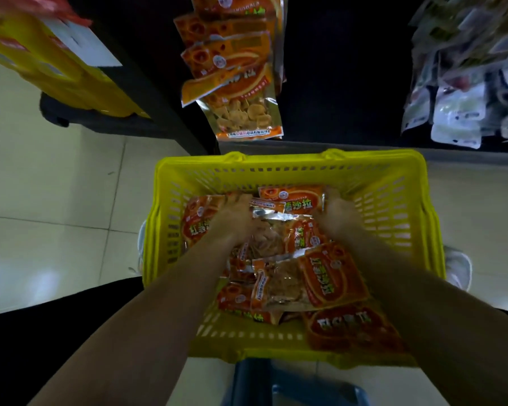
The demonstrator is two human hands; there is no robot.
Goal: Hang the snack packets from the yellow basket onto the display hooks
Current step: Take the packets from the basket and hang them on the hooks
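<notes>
The yellow basket [291,168] stands below me, holding several orange snack packets [329,276]. Both my hands reach into it. My left hand [235,212] lies on the packets at the basket's far left, fingers curled around a packet's silver edge. My right hand [336,213] grips the right end of an orange packet [291,197] at the basket's far side. Above the basket, several matching orange packets [238,74] hang in a row on the dark display. The hooks themselves are hidden behind them.
White and grey packets [464,92] hang at the upper right. Yellow boxes [56,68] sit on a dark base at the upper left. A blue stool [291,385] is under the basket. Pale floor tiles lie to the left, and a white shoe [458,268] shows at the right.
</notes>
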